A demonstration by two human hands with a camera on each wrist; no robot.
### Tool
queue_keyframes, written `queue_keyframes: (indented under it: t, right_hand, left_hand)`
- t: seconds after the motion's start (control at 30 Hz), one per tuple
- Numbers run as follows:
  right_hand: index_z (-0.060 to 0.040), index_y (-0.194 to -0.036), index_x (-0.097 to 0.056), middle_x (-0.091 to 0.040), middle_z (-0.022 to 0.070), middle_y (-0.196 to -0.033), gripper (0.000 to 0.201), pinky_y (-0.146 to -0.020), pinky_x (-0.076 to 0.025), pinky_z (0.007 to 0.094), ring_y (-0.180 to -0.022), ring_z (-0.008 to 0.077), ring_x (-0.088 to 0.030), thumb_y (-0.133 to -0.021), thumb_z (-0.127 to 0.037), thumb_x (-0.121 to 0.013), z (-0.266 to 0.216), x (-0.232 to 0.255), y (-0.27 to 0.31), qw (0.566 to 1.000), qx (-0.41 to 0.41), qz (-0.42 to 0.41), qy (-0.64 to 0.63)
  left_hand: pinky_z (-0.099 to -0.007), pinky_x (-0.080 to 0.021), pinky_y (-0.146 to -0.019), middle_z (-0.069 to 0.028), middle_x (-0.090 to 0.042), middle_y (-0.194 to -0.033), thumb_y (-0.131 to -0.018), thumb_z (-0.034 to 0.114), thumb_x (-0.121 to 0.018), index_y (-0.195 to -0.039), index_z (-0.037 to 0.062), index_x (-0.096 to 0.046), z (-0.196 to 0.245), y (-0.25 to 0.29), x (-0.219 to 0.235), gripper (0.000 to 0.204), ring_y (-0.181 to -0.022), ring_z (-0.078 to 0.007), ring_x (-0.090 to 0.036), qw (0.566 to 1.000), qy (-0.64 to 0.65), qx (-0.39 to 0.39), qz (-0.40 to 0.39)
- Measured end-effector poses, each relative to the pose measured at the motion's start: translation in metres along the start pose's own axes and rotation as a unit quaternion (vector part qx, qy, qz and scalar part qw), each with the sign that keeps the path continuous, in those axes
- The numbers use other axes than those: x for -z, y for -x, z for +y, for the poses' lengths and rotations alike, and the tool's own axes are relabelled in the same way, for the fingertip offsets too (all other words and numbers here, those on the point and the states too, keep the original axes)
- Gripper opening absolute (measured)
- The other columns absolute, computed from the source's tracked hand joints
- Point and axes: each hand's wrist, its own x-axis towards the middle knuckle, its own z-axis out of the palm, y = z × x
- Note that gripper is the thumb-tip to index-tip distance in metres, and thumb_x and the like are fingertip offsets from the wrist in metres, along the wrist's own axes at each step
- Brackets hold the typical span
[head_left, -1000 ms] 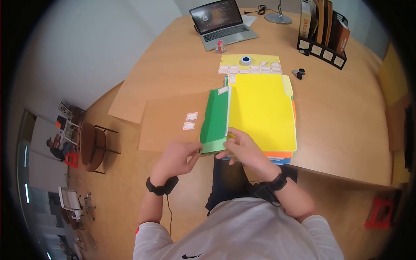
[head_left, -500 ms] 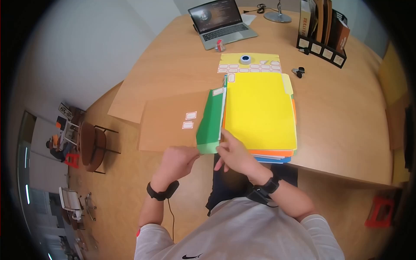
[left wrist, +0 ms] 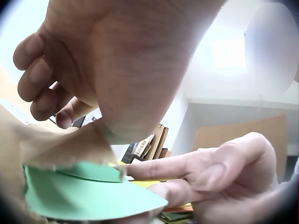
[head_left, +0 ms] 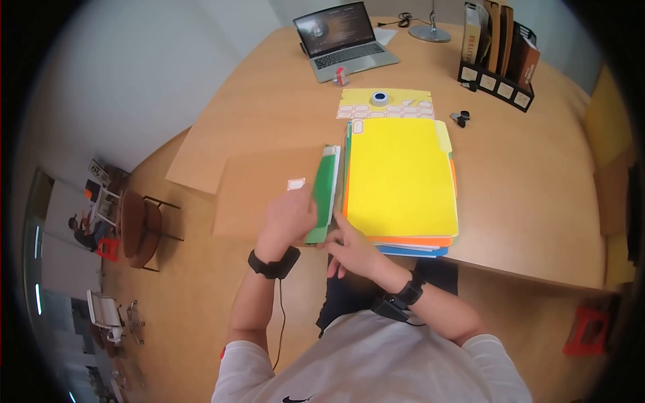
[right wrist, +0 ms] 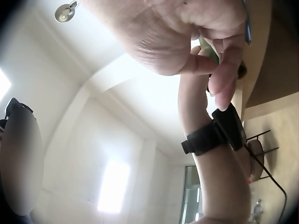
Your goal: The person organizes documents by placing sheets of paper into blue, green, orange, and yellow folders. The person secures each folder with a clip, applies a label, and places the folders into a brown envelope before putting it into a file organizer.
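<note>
A brown paper envelope [head_left: 248, 181] lies at the left front of the table, with a white label [head_left: 295, 183] on it. A green folder [head_left: 326, 191] holding white sheets shows along its right side, and in the left wrist view brown paper covers part of the green folder [left wrist: 93, 198]. Over the envelope is my left hand [head_left: 287, 218], fingers loosely curled, nothing seen in them. My right hand [head_left: 356, 252] pinches the folder's front right corner; its index finger reaches to the envelope's edge in the left wrist view. To the right lies a stack topped by a yellow folder [head_left: 403, 178].
Behind the stack is a yellow sheet of labels [head_left: 353, 113] with a white tape roll [head_left: 379, 99] on it. A black binder clip [head_left: 461, 119] lies to its right. Farther back stand a laptop [head_left: 356, 57], a lamp base [head_left: 430, 32] and a book rack [head_left: 497, 87].
The green folder has slid left, so less of it shows beside the envelope. My left hand has moved up from the front edge onto the envelope; my right hand has shifted left.
</note>
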Motion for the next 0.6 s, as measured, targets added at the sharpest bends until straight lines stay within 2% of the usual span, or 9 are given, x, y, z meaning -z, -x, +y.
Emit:
queue_keyframes:
  t: [0.13,0.2,0.33,0.4,0.53,0.6]
  right_hand:
    - [-0.0087,-0.162,0.005,-0.071,0.0172,-0.088,0.085,-0.047,-0.055,0.0286,-0.057,0.0214,-0.069,-0.095,-0.006,-0.047,-0.014,-0.002,0.001,0.999,-0.029,-0.039,0.015]
    - [-0.0078,-0.162,0.005,-0.071,0.0187,-0.087,0.086,-0.048,-0.055,0.0285,-0.057,0.0216,-0.069,-0.094,-0.006,-0.047,-0.014,-0.008,-0.008,0.996,-0.045,-0.070,-0.025]
    - [-0.0078,-0.160,0.010,-0.071,0.0209,-0.085,0.088,-0.049,-0.055,0.0302,-0.059,0.0250,-0.070,-0.093,-0.006,-0.047,-0.007,-0.018,-0.036,0.980,-0.095,-0.124,-0.120]
    - [-0.0070,-0.160,0.007,-0.071,0.0211,-0.086,0.087,-0.050,-0.055,0.0302,-0.061,0.0243,-0.071,-0.092,-0.006,-0.048,-0.007,-0.025,-0.040,0.979,-0.103,-0.114,-0.134]
    - [-0.0054,-0.160,0.006,-0.071,0.0198,-0.089,0.089,-0.052,-0.055,0.0306,-0.060,0.0237,-0.070,-0.091,-0.006,-0.049,-0.012,-0.026,-0.036,0.976,-0.109,-0.122,-0.144]
    - [-0.0091,-0.162,-0.005,-0.071,0.0173,-0.093,0.082,-0.050,-0.054,0.0284,-0.059,0.0218,-0.067,-0.094,-0.009,-0.052,-0.019,-0.020,-0.024,0.980,-0.103,-0.110,-0.127]
  left_hand:
    - [-0.0472,-0.051,-0.066,-0.0201,-0.066,-0.077,-0.095,0.023,-0.056,-0.096,0.0027,-0.062,-0.012,-0.002,0.000,0.022,-0.074,-0.0396,-0.066,0.991,0.126,0.012,0.033]
    - [-0.0440,-0.049,-0.064,-0.0194,-0.064,-0.075,-0.096,0.023,-0.056,-0.099,0.0024,-0.063,-0.015,-0.001,0.011,0.021,-0.071,-0.0368,-0.065,0.985,0.166,0.023,0.036]
    - [-0.0463,-0.049,-0.065,-0.0202,-0.064,-0.075,-0.094,0.020,-0.055,-0.092,0.0013,-0.061,-0.017,0.001,0.023,0.020,-0.072,-0.0397,-0.064,0.981,0.187,0.037,0.028]
    - [-0.0469,-0.048,-0.064,-0.0203,-0.063,-0.073,-0.094,0.019,-0.055,-0.092,0.0007,-0.061,-0.014,0.003,0.028,0.020,-0.072,-0.0397,-0.064,0.981,0.187,0.045,0.012]
    - [-0.0452,-0.047,-0.062,-0.0188,-0.061,-0.070,-0.094,0.019,-0.055,-0.090,0.0009,-0.060,-0.022,0.005,0.015,0.019,-0.067,-0.0374,-0.063,0.975,0.217,0.032,0.045]
    - [-0.0441,-0.047,-0.061,-0.0178,-0.060,-0.069,-0.095,0.018,-0.055,-0.091,0.0011,-0.060,-0.021,0.007,0.018,0.018,-0.065,-0.0359,-0.063,0.966,0.251,0.047,0.035]
